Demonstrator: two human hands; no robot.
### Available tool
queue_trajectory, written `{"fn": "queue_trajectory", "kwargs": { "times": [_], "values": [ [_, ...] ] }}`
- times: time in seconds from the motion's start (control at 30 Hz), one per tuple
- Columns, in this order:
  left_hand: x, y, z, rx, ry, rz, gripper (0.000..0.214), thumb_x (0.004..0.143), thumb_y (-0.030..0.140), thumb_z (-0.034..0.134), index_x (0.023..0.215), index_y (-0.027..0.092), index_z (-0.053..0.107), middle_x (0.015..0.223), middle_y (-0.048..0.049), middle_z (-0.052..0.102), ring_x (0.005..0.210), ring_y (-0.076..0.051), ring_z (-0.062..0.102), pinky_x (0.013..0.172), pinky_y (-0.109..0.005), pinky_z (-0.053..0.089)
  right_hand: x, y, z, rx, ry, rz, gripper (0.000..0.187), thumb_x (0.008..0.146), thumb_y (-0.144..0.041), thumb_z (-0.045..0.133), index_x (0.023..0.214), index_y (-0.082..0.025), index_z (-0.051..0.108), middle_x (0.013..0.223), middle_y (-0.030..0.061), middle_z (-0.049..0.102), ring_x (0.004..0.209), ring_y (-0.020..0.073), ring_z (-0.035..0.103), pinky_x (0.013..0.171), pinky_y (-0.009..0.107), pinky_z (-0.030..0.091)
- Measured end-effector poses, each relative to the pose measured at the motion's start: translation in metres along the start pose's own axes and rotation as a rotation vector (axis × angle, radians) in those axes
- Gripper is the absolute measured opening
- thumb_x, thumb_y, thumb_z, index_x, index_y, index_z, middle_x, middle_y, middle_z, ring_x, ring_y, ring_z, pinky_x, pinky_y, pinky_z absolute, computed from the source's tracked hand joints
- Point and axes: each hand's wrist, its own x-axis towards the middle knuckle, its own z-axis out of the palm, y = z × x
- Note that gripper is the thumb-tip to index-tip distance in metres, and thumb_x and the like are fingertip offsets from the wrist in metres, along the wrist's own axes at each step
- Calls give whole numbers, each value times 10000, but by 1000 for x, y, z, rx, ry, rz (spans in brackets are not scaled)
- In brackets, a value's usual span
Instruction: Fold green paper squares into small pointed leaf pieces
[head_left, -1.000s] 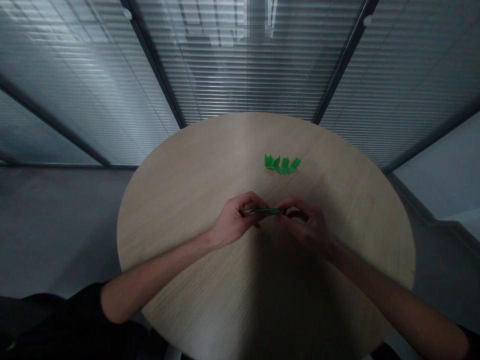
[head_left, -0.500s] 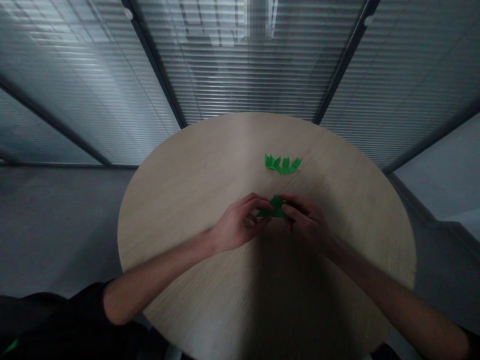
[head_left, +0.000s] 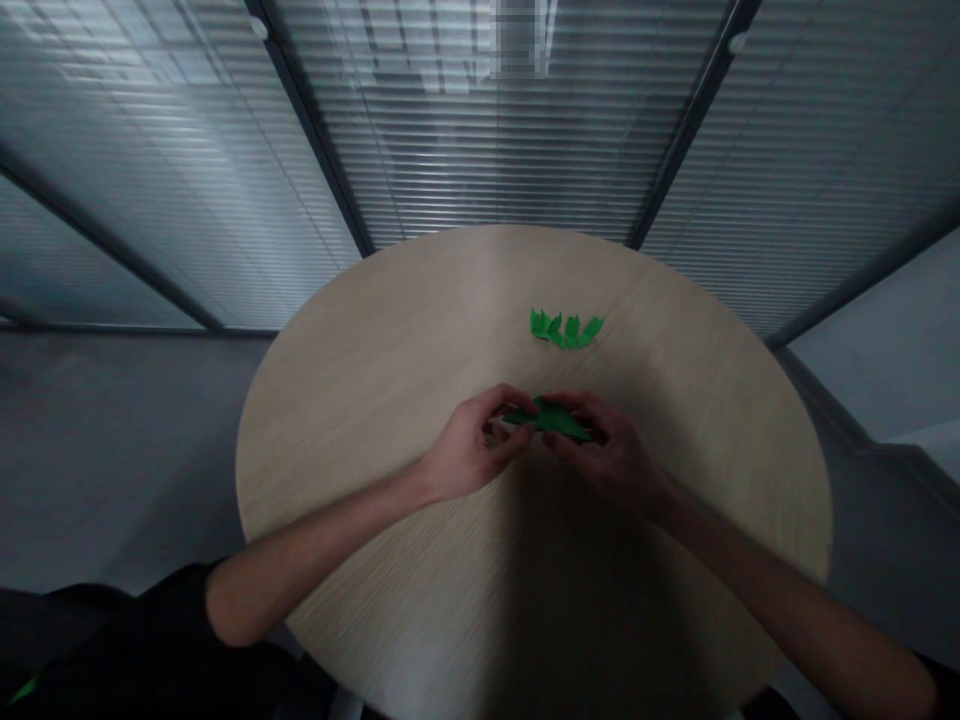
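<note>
A piece of folded green paper is held between both hands, just above the middle of the table. My left hand grips its left end, thumb in front and fingers behind. My right hand has its thumb below the paper's near edge and its fingers along the far side, closed on the right part. The fingers hide some of the paper, so its full shape does not show. Farther back, several small folded green paper pieces lie side by side in a row on the tabletop.
The round wooden table spreads beneath both forearms. Behind it stand glass panels with horizontal blinds, split by dark frames. Grey floor shows at the left. A dark shadow falls over the table's near part.
The green paper has been turned in the hands and now looks flatter and longer, slanting down to the right. My right thumb has moved lower, to the near edge. The row of pieces is unchanged.
</note>
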Motion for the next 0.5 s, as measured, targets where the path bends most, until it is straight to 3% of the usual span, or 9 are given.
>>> {"fn": "queue_trajectory", "kwargs": {
  "times": [0.5],
  "values": [
    [1, -6, -1, 165, 57, 66, 231, 965, 362, 636, 996, 138, 683, 830, -41, 694, 672, -122, 616, 590, -234, 488, 0, 2, 2, -44, 17, -84, 286, 880, -271, 733, 1160, -245, 680, 1006, 46, 781, 831, 179, 752, 732, 289, 621]
  ]
}}
